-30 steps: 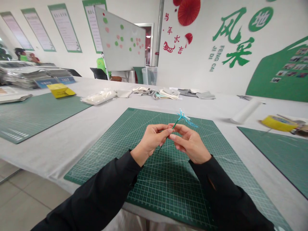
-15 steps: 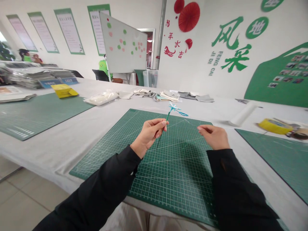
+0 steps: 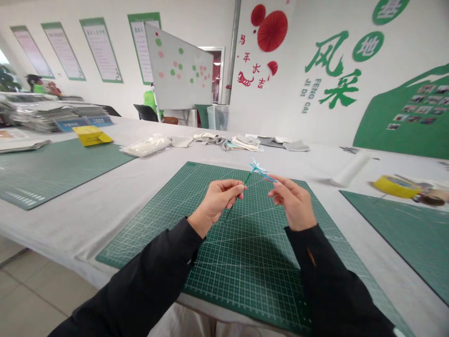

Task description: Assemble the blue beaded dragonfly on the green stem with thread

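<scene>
My left hand (image 3: 224, 199) pinches the green stem (image 3: 249, 177) of a small craft flower between thumb and fingers. The thin lower end of that stem points down toward me, below the hand. At its top are blue loop-shaped petals (image 3: 261, 172) and a spray of tiny white beads (image 3: 257, 164). My right hand (image 3: 293, 199) is closed at the fingertips on the end of a blue petal, to the right of the stem. Both hands are above a green cutting mat (image 3: 245, 271) with a white grid.
Folded cloth pieces (image 3: 245, 142) and a clear plastic bag (image 3: 147, 145) lie farther back on the white-covered table (image 3: 150, 187). A yellow tape roll (image 3: 396, 186) and a white roll (image 3: 352, 171) are at right. More cutting mats flank mine; a yellow card (image 3: 91, 135) stands left.
My right hand has moved left and in to the flower, and its fingertips now meet a blue petal. My left hand keeps the stem in nearly the same place.
</scene>
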Motion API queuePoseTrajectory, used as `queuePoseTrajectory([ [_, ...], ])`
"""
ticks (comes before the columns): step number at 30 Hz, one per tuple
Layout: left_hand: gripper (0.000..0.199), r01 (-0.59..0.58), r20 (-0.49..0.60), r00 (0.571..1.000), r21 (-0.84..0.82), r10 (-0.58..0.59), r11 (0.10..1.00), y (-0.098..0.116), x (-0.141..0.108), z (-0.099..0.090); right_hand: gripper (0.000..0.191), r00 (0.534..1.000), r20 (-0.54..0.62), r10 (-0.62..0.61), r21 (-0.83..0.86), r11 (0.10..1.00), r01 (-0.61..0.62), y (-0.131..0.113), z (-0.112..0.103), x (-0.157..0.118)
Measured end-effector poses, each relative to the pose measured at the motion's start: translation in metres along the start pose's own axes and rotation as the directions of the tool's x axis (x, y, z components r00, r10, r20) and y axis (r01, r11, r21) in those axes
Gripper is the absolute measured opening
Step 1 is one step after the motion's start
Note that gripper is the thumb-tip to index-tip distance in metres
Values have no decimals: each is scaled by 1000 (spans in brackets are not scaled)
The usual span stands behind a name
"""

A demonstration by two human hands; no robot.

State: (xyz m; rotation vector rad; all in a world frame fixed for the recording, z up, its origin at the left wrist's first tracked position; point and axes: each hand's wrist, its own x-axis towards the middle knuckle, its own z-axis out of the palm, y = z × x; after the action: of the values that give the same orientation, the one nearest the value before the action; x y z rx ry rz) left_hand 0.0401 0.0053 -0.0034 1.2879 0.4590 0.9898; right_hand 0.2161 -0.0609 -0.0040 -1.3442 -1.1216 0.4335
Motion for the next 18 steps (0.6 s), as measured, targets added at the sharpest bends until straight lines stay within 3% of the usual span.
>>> queuePoseTrajectory([
  [1,20,7,2,1000,12,-7,1000,0,-1,1,39,994,110,28,119,992,-41,-5,8,-6],
  [3,20,11,6,1000,37,-11,999,-1,-2,3,46,953,294,72,205,969,-136,-10,20,-15],
  [6,21,7,-4,1000,63,-7,998,-2,-3,5,41,927,366,82,158,976,-149,-11,30,-24],
  [9,20,-7,-10,1000,44,7,999,0,-4,5,22,962,272,-23,94,996,-2,-8,31,-23],
  [12,20,-31,-8,999,-18,31,999,2,-3,2,21,981,172,-87,-36,995,94,1,18,-11],
  [15,20,-59,-31,998,-98,56,993,5,0,-3,29,999,-36,-14,-330,944,1,20,-13,8],
  [18,19,-76,-50,996,-145,69,987,5,2,-6,24,984,-180,4,-486,869,-92,43,-56,25],
])
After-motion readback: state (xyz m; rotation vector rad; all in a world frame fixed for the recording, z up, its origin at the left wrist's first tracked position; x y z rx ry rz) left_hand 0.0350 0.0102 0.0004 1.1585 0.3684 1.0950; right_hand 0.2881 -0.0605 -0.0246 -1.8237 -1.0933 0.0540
